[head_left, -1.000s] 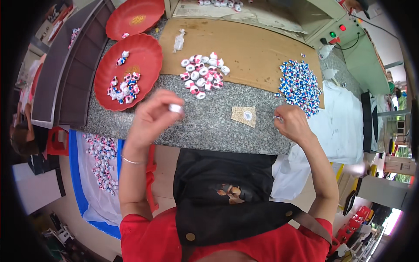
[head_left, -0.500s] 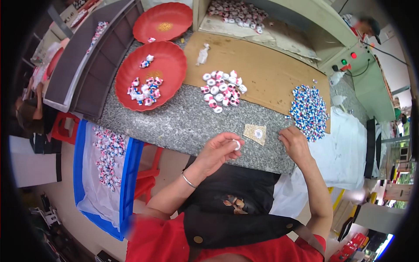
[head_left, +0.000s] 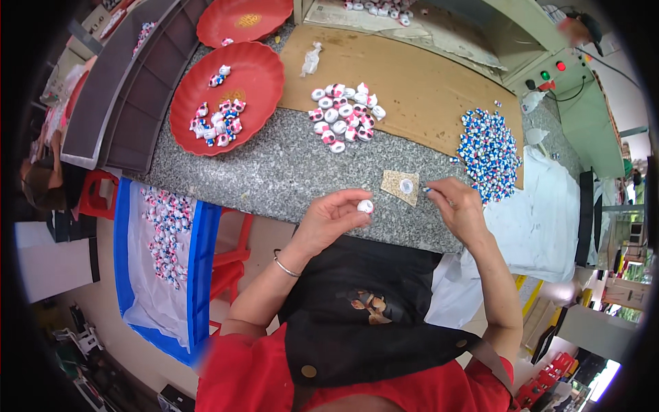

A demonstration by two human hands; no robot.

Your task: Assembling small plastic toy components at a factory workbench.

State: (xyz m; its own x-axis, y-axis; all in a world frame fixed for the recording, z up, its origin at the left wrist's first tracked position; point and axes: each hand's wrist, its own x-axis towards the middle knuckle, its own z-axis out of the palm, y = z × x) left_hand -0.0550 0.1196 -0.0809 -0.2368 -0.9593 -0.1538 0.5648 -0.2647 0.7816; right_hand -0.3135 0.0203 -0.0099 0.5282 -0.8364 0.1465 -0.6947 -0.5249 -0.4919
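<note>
My left hand (head_left: 328, 221) pinches a small white toy head (head_left: 365, 206) between thumb and fingertips, above the near edge of the grey speckled table. Held in the fingertips of my right hand (head_left: 458, 207) is a tiny blue-and-white toy body (head_left: 427, 189). Between the two hands lies a tan, grainy patch (head_left: 392, 180) with a small round whitish disc (head_left: 406, 186) on it. A cluster of pink-and-white toy heads (head_left: 341, 118) rests farther off, ahead of my left hand. Beyond my right hand is a heap of little blue-and-white bodies (head_left: 489, 154).
A red scalloped plate (head_left: 264, 79) at the left bears several joined figurines; another red plate (head_left: 274, 14) stands behind it. A blue crate (head_left: 200, 264) of figurines sits below the table's left edge. Cardboard (head_left: 412, 103) covers the table's back, under a shelf.
My right hand has come left from beside the heap toward the patch, with a tiny body now visible in its fingertips. My left hand has turned the toy head more into view.
</note>
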